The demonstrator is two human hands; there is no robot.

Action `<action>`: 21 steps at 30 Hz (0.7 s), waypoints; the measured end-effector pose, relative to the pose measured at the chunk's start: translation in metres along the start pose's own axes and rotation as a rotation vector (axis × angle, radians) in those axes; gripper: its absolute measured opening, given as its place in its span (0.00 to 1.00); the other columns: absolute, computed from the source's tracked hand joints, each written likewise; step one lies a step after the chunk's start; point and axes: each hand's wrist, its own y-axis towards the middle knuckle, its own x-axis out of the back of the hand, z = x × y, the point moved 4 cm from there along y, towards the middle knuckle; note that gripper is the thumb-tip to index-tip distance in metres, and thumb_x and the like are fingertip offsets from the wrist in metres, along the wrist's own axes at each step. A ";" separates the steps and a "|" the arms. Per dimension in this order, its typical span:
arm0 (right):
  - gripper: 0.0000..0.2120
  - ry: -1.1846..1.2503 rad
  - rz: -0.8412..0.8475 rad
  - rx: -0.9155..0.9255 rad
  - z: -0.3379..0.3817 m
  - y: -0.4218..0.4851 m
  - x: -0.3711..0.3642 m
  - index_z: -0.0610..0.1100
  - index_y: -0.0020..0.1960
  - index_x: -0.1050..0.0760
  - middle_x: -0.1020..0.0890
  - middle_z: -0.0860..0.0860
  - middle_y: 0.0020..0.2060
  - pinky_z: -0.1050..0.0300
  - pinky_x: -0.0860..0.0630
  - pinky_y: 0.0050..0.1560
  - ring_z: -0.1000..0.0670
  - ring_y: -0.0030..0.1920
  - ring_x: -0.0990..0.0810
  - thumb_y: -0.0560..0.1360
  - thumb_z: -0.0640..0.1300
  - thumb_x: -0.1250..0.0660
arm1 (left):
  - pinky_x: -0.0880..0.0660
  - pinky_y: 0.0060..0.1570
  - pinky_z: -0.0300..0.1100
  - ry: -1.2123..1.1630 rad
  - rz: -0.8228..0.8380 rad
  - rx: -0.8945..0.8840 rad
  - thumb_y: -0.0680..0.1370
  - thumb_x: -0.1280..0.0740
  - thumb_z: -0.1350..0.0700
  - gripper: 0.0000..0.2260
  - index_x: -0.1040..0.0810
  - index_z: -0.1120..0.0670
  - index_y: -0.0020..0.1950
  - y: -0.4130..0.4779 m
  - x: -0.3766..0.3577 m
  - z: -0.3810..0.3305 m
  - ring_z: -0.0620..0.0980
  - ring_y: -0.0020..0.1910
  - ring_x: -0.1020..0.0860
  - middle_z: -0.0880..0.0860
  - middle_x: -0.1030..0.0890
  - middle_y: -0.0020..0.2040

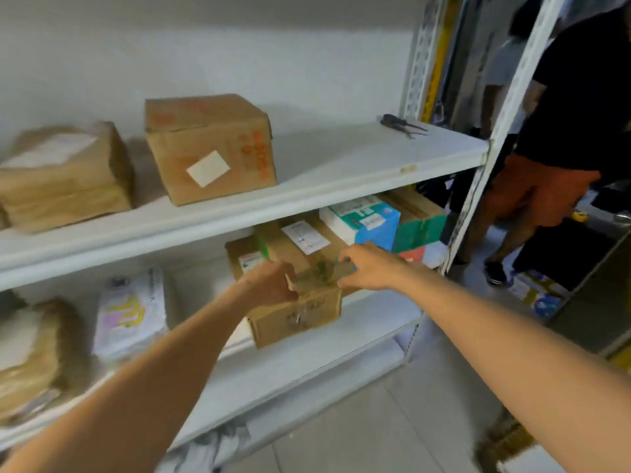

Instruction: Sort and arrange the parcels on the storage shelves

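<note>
Both hands meet just below the middle of the view, over the middle shelf. The left hand has its grip curled round the 9 o'clock end of a small flat parcel. The right hand pinches the 3 o'clock end, so each grip is clamped on the same item. The parcel is blurred; its wrapping looks brownish-green and no label can be read. It lies on or just above the top of a cardboard box, and I cannot tell whether they touch.

The risks, as I judge them:
- The box stands near the shelf's front lip, so an outward push through the parcel could slide it off toward 6 o'clock.
- The thin parcel, let go on that top, could slip off.
- At 1 o'clock from the hands, a teal-and-white carton and a labelled box crowd the row, so a backward shove may knock them askew.
- A second person stands at 3 o'clock beyond the shelf post, near enough for a wide swing to bump.
</note>
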 end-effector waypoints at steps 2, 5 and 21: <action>0.27 -0.013 0.031 0.058 0.020 0.009 -0.017 0.46 0.68 0.31 0.27 0.46 0.63 0.53 0.26 0.55 0.45 0.60 0.26 0.73 0.54 0.30 | 0.24 0.57 0.48 -0.009 0.008 0.089 0.73 0.28 0.49 0.18 0.22 0.50 0.61 -0.022 -0.011 0.027 0.53 0.55 0.22 0.52 0.20 0.58; 0.28 -0.010 0.061 0.094 0.041 0.018 -0.036 0.47 0.68 0.31 0.27 0.46 0.64 0.49 0.26 0.59 0.45 0.62 0.26 0.72 0.54 0.29 | 0.24 0.56 0.47 -0.031 0.004 0.175 0.73 0.27 0.48 0.18 0.23 0.49 0.61 -0.041 -0.021 0.059 0.52 0.54 0.22 0.51 0.19 0.57; 0.29 -0.064 -0.076 -0.067 -0.045 0.053 -0.049 0.40 0.70 0.36 0.28 0.42 0.64 0.49 0.25 0.55 0.42 0.63 0.27 0.76 0.52 0.31 | 0.22 0.52 0.47 -0.271 -0.134 0.240 0.70 0.25 0.46 0.25 0.25 0.52 0.64 0.043 -0.039 0.048 0.52 0.52 0.21 0.53 0.19 0.57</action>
